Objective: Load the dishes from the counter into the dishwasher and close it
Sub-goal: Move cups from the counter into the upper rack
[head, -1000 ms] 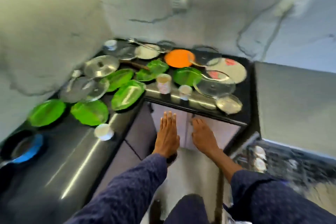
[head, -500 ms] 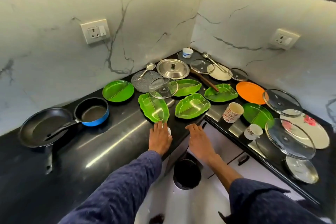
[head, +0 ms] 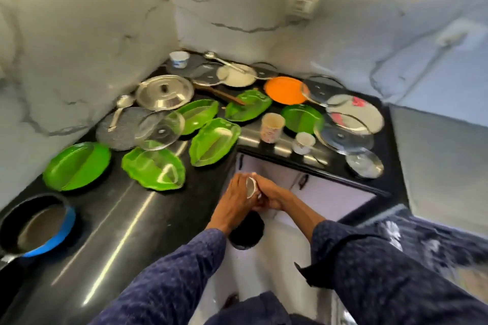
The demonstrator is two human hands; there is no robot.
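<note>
Both my hands meet just off the black counter's (head: pixel 137 208) inner corner, in front of the white cabinet doors. My left hand (head: pixel 233 199) and my right hand (head: pixel 273 195) together hold a small white cup (head: pixel 250 187), tilted on its side with its mouth to the left. On the counter lie leaf-shaped green plates (head: pixel 153 169), (head: pixel 214 145), a round green plate (head: pixel 76 166), an orange plate (head: pixel 285 90), a steel lid (head: pixel 165 92), glass lids (head: pixel 343 137) and two patterned cups (head: pixel 272 128), (head: pixel 303 142). The dishwasher is not in view.
A blue-rimmed saucepan (head: pixel 37 224) sits at the counter's left end. A small white bowl (head: pixel 179 58), spoons and a grey plate (head: pixel 118 129) lie near the marble walls. A dark round bin (head: pixel 247 229) stands on the floor under my hands.
The small white cup has left the counter edge and is now held between both hands in front of the cabinet. My view has swung to the right.
</note>
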